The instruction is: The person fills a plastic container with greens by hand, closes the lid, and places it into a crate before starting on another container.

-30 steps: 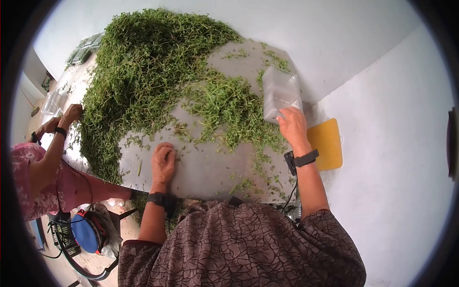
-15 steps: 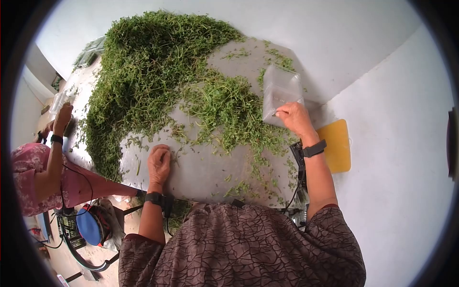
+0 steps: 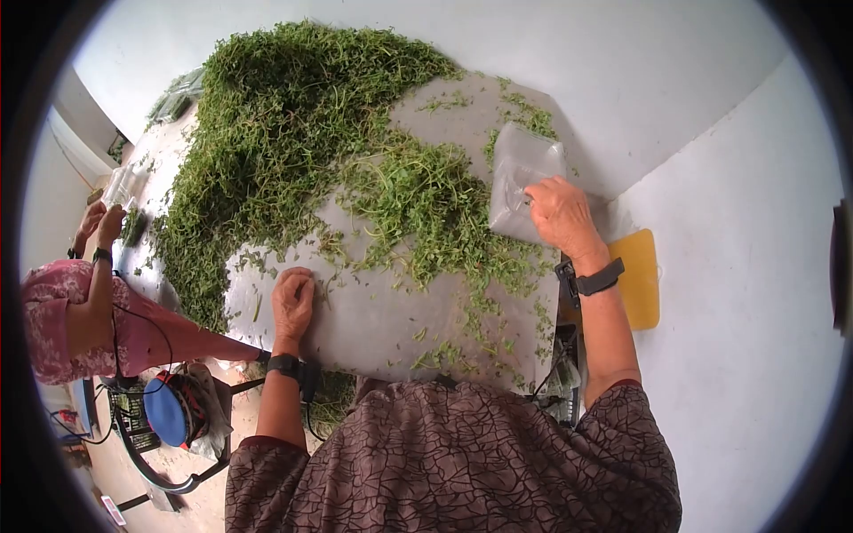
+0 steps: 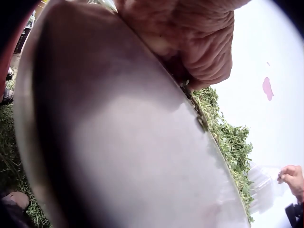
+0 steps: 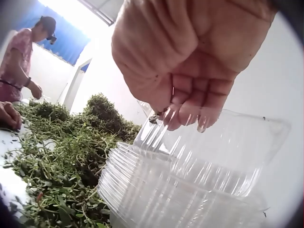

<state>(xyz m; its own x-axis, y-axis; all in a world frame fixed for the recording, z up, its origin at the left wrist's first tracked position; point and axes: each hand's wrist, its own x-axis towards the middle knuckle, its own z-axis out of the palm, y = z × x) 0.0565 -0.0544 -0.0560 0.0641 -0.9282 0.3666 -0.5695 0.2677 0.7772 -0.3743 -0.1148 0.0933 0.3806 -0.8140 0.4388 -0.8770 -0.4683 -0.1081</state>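
Observation:
At the table's right side my right hand (image 3: 564, 216) pinches the rim of a clear plastic container (image 5: 223, 147) between thumb and fingers. In the right wrist view that container stands tilted up over a nested stack of clear containers (image 5: 137, 185). My left hand (image 3: 293, 306) rests near the front of the metal-looking table (image 3: 373, 329), fingers loosely curled, with nothing seen in it. Between the hands lies a small heap of leafy green stems (image 3: 413, 195), spreading toward the stack. A far larger pile of the same greens (image 3: 275, 133) rises behind my left hand.
Walls stand behind and to the right of the table. A yellow board (image 3: 638, 275) leans at the right. At the left another person (image 3: 67, 311) in pink works by packed containers (image 3: 178, 93). A chair with a blue round item (image 3: 167, 413) stands below them.
My right hand stays at the container stack and has turned, shifting slightly right. The left hand keeps its place. The other person's hands have drawn back from the pile.

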